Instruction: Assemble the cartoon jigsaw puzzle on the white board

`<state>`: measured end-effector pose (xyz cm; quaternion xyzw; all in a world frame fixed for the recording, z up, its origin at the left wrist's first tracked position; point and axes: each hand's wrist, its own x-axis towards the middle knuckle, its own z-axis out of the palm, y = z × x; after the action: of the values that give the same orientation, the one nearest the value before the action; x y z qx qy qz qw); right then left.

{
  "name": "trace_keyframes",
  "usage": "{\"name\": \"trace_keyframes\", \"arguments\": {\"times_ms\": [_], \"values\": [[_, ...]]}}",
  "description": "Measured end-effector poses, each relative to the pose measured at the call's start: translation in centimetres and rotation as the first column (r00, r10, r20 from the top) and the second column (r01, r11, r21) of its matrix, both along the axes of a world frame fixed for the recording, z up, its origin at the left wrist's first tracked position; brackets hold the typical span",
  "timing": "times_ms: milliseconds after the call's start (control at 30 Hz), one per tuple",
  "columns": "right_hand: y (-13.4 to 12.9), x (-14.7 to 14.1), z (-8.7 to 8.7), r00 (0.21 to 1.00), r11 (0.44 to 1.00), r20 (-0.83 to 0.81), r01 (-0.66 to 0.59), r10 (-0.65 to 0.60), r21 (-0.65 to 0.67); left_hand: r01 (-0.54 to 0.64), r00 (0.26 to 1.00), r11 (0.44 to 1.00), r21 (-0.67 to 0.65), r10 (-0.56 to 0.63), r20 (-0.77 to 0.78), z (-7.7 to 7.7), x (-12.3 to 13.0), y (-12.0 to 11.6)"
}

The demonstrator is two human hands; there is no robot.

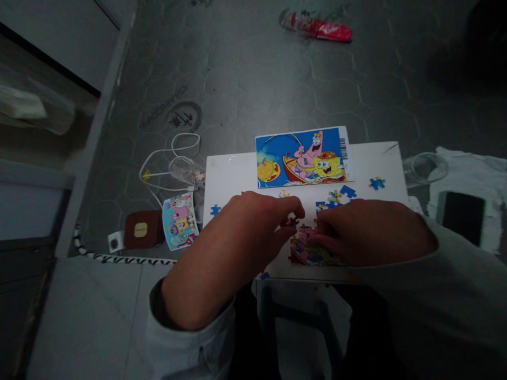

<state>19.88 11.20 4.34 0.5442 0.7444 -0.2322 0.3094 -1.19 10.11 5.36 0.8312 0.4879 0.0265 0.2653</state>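
I have my left hand [259,221] pinching a small dark puzzle piece [292,221] between its fingertips, right at the edge of the half-built puzzle [312,252] on the white table [233,177]. My right hand [368,232] presses flat on that puzzle, grasping nothing. The reference picture [303,157] lies just beyond

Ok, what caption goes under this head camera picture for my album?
Two hands press puzzle pieces together on a white board below the cartoon picture.
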Motion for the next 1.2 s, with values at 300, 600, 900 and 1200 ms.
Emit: {"name": "trace_keyframes", "arguments": {"times_ms": [300,600,900,1200], "values": [[0.3,-0.2,0.1,1.000,1.000,-0.001,0.006,-0.006,-0.027,0.040,0.997,0.999,-0.028,-0.042,-0.070,0.8,-0.1,0.2],[0.6,-1.1,1.1,0.996,0.996,0.085,0.004,0.003,-0.087,0.005,0.994,1.000,0.002,-0.005,-0.105,1.2,0.1,0.2],[0.5,-1.4,1.5,0.996,0.996,0.087,0.034,-0.026,-0.087,0.001,0.995,1.000,0.024,0.001,-0.103,1.1,0.0,0.0],[0.5,-1.3,1.4,0.994,0.996,0.106,-0.005,0.015,-0.091,0.047,0.980,0.998,0.042,-0.038,-0.195,1.1,0.3,0.2]]}}
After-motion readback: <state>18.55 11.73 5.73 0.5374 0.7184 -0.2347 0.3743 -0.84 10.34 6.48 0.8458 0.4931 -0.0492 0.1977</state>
